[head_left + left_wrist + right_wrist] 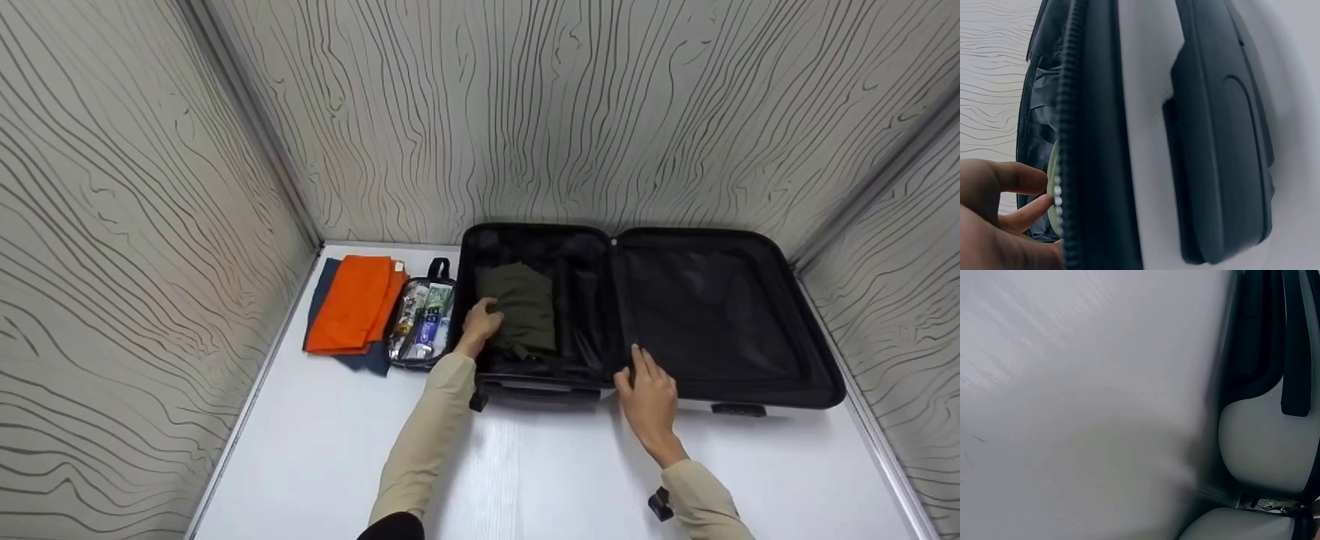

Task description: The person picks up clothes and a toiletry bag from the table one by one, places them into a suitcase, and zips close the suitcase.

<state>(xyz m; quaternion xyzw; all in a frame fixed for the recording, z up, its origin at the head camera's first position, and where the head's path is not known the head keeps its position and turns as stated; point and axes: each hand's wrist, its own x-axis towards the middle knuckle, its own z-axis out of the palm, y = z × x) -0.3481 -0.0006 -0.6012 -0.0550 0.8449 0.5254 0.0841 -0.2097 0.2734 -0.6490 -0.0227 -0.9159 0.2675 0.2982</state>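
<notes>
At the far left of the white surface (315,450), against the patterned wall panels (525,112), I have a dark blue cloth (365,361) lying mostly hidden under a folded orange cloth (352,304); only its left edge and lower corner show. Just to the right, and partly over the cloths' edge, sits a clear pouch (412,364) with black trim, its carrying loop pointing towards the back wall; through the see-through top I can make out several tubes (427,328), one with green and one with blue on it. The pouch lies right beside the black suitcase (589,322), which is spread wide with its two halves side by side. My left hand (484,321) reaches over the near left rim into the left half, loosely bent rather than clenched, its fingertips touching the left edge of the folded dark green garment (523,311). That garment lies flat inside the left half, towards its left side, with black lining bare to its right. On the front of this half is a black carry handle (536,395). My right hand (651,397) has its fingers stretched out over the near rim where the halves meet, resting there and grasping nothing. Farthest right, the other half (712,322) shows its dark lining, with a black latch (739,409) on its near side.
</notes>
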